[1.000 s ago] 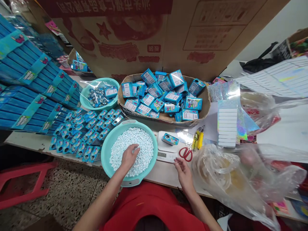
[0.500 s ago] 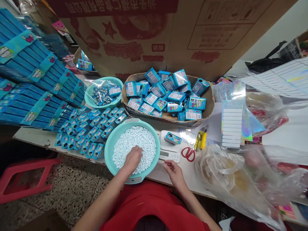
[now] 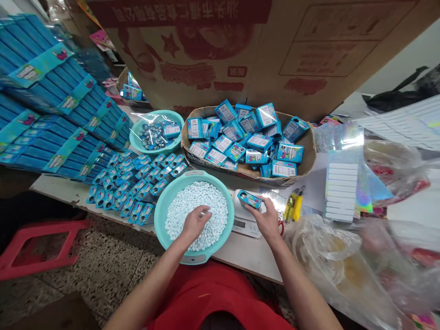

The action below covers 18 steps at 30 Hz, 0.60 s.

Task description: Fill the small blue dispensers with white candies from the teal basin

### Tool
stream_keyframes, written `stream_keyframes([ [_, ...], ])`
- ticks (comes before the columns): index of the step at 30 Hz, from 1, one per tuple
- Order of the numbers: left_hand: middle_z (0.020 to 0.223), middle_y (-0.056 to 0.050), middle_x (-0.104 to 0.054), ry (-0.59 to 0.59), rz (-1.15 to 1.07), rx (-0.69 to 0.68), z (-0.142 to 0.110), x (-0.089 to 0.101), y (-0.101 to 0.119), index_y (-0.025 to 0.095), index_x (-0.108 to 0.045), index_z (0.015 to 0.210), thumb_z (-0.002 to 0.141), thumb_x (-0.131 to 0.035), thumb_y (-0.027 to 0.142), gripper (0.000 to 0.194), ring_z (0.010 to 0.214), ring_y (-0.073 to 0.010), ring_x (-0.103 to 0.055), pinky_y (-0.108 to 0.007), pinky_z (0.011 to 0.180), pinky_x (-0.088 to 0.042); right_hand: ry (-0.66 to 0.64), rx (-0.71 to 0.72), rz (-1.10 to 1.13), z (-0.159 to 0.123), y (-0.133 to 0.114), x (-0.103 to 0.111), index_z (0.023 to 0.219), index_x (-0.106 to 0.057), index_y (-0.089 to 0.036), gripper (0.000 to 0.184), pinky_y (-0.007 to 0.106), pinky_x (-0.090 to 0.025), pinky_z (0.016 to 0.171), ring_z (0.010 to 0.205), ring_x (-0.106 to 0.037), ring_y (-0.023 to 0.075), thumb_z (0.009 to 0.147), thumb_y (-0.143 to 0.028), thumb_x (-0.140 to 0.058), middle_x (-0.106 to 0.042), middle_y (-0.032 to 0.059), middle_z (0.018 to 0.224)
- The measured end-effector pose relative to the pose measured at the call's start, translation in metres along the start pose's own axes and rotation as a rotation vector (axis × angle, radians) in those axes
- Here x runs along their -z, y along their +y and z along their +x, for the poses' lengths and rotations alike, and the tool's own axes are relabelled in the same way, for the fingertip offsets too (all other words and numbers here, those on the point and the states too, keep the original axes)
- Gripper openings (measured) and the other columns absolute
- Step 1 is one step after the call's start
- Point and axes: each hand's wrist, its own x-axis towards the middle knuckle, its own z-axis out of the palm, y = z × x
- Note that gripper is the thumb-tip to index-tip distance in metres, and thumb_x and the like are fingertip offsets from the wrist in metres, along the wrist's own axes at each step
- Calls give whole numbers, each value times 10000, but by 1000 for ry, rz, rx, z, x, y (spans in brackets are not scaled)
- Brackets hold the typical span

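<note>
**Two hands, one blue box, many white sweets**

One small blue box (image 3: 250, 200) sits between the thumb and fingers of my right hand (image 3: 269, 221), at the platform of the white scale (image 3: 254, 230), just right of the green bowl (image 3: 160, 215). Those fingers are part-open, only as wide as the box; I can't tell whether it is raised off the platform. My left hand (image 3: 195, 225) is over the white sweets (image 3: 182, 201) in the bowl, fingers loosely curled, thumb near the fingertips. Whether a sweet is pinched there, I cannot tell.

My worry is the box tipping: my grip is at its right part, so a squeeze or twist there could swing the left end and spill anything inside. Pressing down would, I judge, upset the scale's reading. Sweets dropped from my left hand could miss the small round hole and roll across the table (image 3: 254, 261). The red scissors (image 3: 281, 227), beside my right hand, might catch my wrist.

The box's long axis runs left to right, slightly slanted, its left end farther from me and its right end nearer. The hole faces up at that left end, the one toward the bowl.
</note>
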Motion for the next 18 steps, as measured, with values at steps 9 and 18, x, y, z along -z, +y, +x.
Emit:
stream_keyframes([
  [9,966,-119,-645,-90,-1214,337,9,-31,62,121,-639,949,790,-574,439,362,859,-176,-609,-312,804,-468,-164,291,-223,-10,-60,-2,959,-634,-250,293,357,-367,753,825,-532,236,747,-450,-657,-642,36,865],
  [18,643,16,-569,56,-757,90,7,-27,40,139,-661,778,560,-729,227,244,581,-87,-484,-226,597,-384,-232,304,-214,-13,-58,-10,933,-639,-255,281,369,-379,748,812,-535,244,756,-473,-629,-645,41,849],
])
